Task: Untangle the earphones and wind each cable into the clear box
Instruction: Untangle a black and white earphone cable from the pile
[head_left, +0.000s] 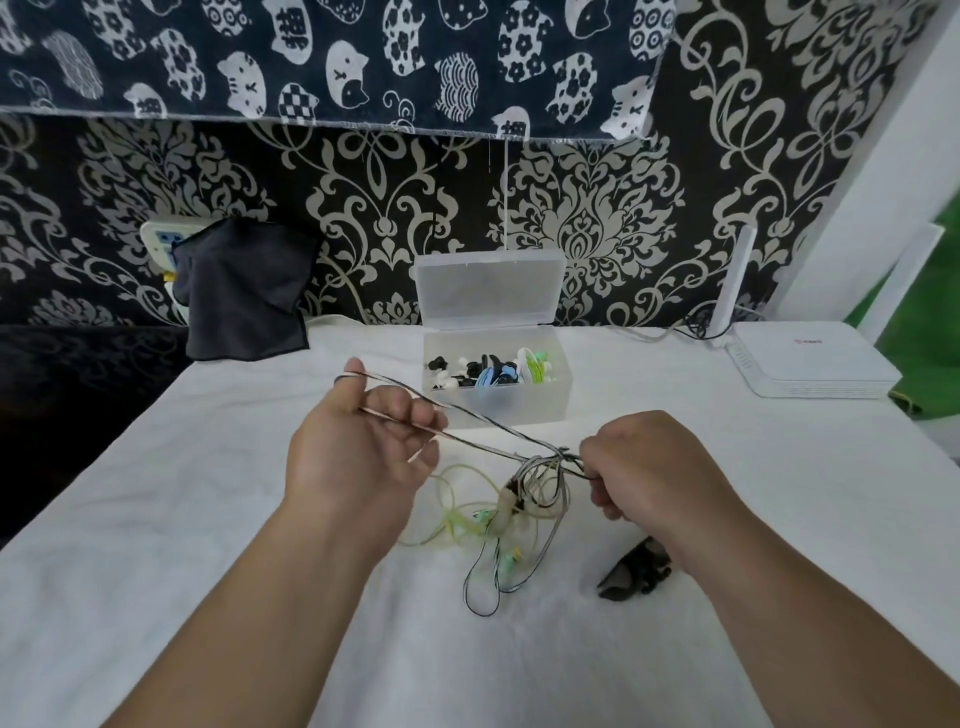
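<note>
**Hands pulling a cable taut from a knot of earphones**

A person's left hand (363, 447) and right hand (644, 467) are stretching a striped cable (467, 415) taut above a desk draped in white cloth (208, 519). The left hand's fingers (421, 415) are curling around the strands, with one loop hooked over a raised fingertip. The right hand's fingers are clamping together on the cable's other end, right where it is meeting the tangle of earphones (524, 493). The tangle is hanging from that grip between the two hands, and its pale yellow-green and dark loops are trailing down onto the cloth between the forearms.

The clear box (524, 408) is standing just beyond the hands, toward the back of the desk. Its lid (488, 291) is standing open and leaning against the patterned wall. Wound black, blue and green earphones (488, 371) are lying inside.

A small dark object (634, 571), too blurred to identify, is lying just beside the right wrist. A dark cloth (244, 301) is hanging at the back left corner, and a white router (810, 364) is sitting at the back right, well apart from the box.

The desk's left edge is running diagonally beyond the left forearm, dropping into shadow. Bare white cloth is spreading outward from both arms and along the near side.
</note>
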